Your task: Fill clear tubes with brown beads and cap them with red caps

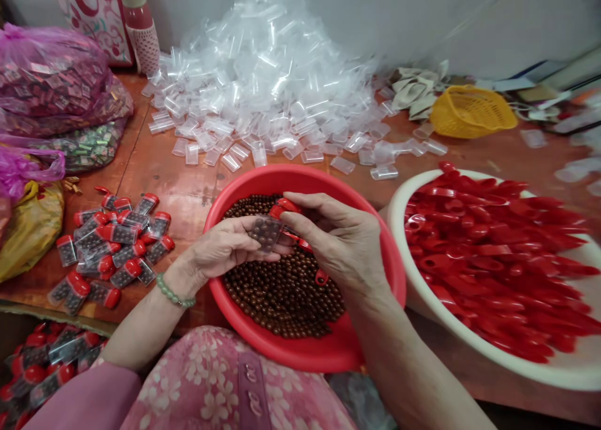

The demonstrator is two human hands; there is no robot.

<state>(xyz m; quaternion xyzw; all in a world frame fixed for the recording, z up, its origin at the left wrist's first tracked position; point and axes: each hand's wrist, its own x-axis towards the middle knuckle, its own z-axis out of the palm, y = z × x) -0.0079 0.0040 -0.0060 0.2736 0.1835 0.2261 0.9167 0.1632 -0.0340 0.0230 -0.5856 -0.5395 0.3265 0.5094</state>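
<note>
While the left hand (224, 250) pinches a small clear tube (265, 232) already filled with brown beads, the right hand (340, 242) closes its fingers on a red cap (283, 207) at the tube's mouth, both held just above the red basin (375, 255) of loose beads (282, 298). Neither hand is spread wide; each is curled narrowly around its piece, the left on the tube's body, the right on the cap, with one or two more caps seemingly tucked under the right palm, though that is hard to tell. The step in hand looks to be the capping, and doing it well probably means keeping the tube tilted mouth-up so that no beads roll out, lining the cap squarely with the opening, and pressing with the thumb until it seats evenly. Working over the basin is sensible, since any spilled bead would drop back among the rest. A crooked cap could pop off or leave a gap, so a firm, straight push seems better than a quick one. To the right a white bowl (539, 367) holds many red caps, behind the basin lies a heap of empty tubes (263, 79), and to the left on the table (164, 167) sits a pile of finished tubes (113, 242).
</note>
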